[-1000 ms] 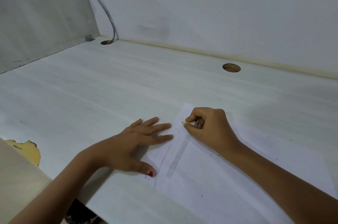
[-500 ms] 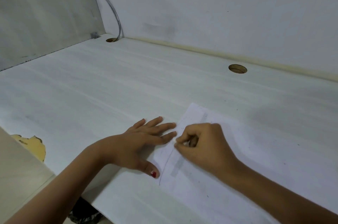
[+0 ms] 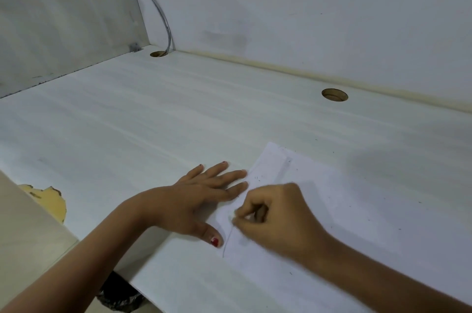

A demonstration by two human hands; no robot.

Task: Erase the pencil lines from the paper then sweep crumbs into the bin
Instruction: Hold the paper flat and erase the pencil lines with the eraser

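A white sheet of paper [image 3: 332, 210] lies on the pale desk [image 3: 153, 121] near its front edge. A faint pencil line [image 3: 228, 241] runs along the paper's left side, and a pale rubbed strip [image 3: 284, 167] shows further up. My left hand [image 3: 194, 200] rests flat with straight fingers on the paper's left edge, holding it down. My right hand [image 3: 278, 218] has its fingers curled, pinching a small whitish eraser [image 3: 233, 218] against the paper; the eraser is mostly hidden by the fingers. Dark crumbs [image 3: 258, 178] are scattered over the paper.
Two round cable holes [image 3: 334, 95] [image 3: 158, 54] sit near the back wall, with a grey cable [image 3: 163, 19] running into the left one. A chipped patch [image 3: 48, 197] marks the desk's left edge. Something dark [image 3: 120, 297] lies below the desk front.
My right hand has slid down the paper towards me, rubbing along the pencil line. The left hand has stayed pressed on the paper's edge. The camera has shifted slightly.
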